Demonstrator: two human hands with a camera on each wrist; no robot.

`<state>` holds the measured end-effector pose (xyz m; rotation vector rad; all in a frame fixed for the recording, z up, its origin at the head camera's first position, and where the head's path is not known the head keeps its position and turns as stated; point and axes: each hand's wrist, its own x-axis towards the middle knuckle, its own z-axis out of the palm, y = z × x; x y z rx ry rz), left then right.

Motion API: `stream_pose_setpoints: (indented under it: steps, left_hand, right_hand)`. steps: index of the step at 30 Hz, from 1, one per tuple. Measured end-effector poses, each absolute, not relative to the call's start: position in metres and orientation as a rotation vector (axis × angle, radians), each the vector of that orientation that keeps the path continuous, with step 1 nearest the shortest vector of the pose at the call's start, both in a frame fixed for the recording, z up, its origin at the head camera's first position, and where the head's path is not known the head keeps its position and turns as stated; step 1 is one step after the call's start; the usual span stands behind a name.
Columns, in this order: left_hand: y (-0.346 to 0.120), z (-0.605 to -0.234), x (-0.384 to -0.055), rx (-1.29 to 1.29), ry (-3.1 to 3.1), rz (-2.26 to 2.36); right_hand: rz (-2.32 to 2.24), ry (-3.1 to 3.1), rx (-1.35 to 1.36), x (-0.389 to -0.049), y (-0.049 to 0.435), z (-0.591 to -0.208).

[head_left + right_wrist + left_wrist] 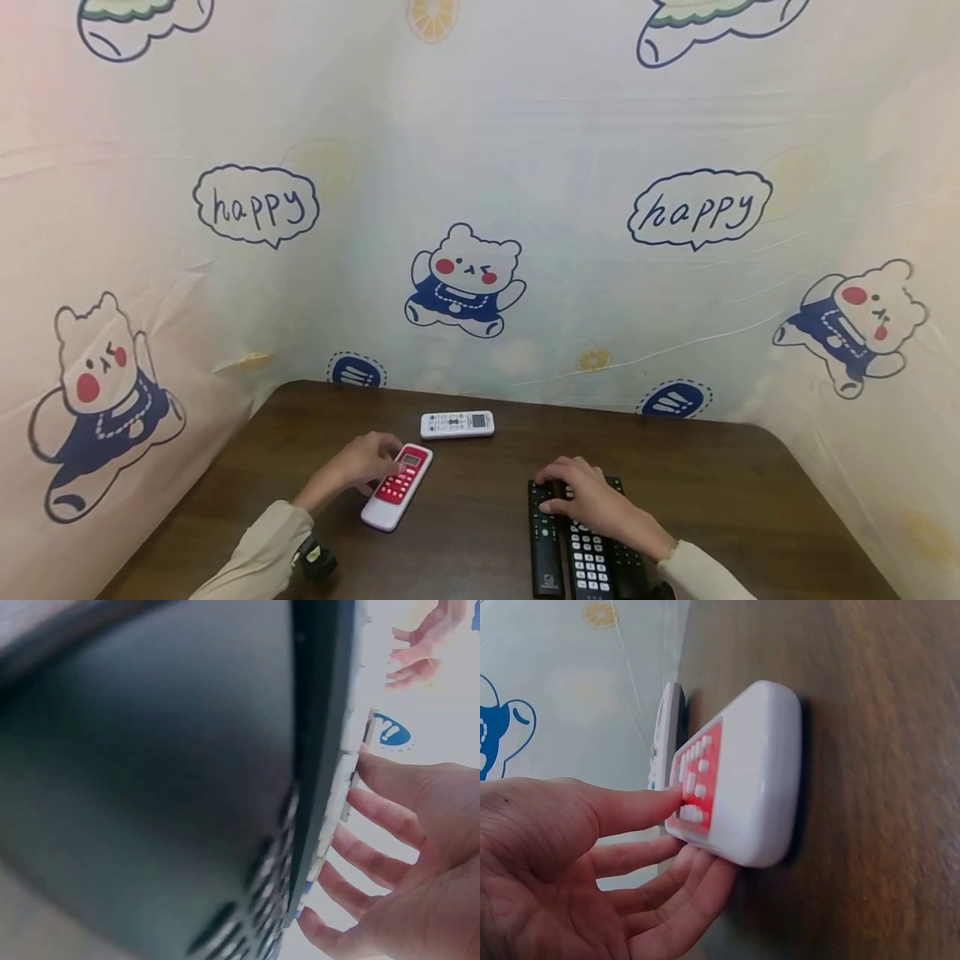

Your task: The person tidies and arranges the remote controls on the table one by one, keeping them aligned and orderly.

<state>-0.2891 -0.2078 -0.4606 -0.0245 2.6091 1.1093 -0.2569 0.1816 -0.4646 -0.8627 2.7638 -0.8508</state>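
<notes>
My left hand (358, 467) pinches a white remote control with a red keypad (386, 512). In the left wrist view its thumb presses on the red keypad (716, 761) and the other fingers lie along the remote's lower side. My right hand (597, 502) reaches over several black remotes lying side by side. Its fingertips touch the far end of the leftmost black remote (547, 560), fingers spread and only slightly bent. Beside that one lies a black remote with white keys (590, 563), then another black remote (628, 573), partly hidden by the hand and wrist.
A small white remote (457, 424) lies crosswise near the back of the brown wooden table (480, 517). A printed curtain (570, 317) with bears and the word "happy" hangs behind the table and along both sides. A dark wrist device (317, 560) sits at the left sleeve.
</notes>
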Motion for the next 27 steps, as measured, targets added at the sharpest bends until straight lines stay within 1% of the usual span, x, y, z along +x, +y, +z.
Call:
stream_pose_setpoints:
  steps: [7, 19, 27]
  left_hand:
    - [-0.21, -0.459, -0.286, -0.042, 2.595, 1.142]
    - [-0.208, -0.46, -0.282, -0.05, 2.63, 1.108]
    - [-0.206, -0.459, -0.28, -0.063, 2.641, 1.102]
  right_hand:
    - [-0.843, 2.818, -0.824, -0.255, 0.187, -0.465]
    - [-0.859, 2.976, -0.492, -0.254, 0.205, -0.463]
    - [-0.88, 2.962, -0.417, -0.254, 0.216, -0.462]
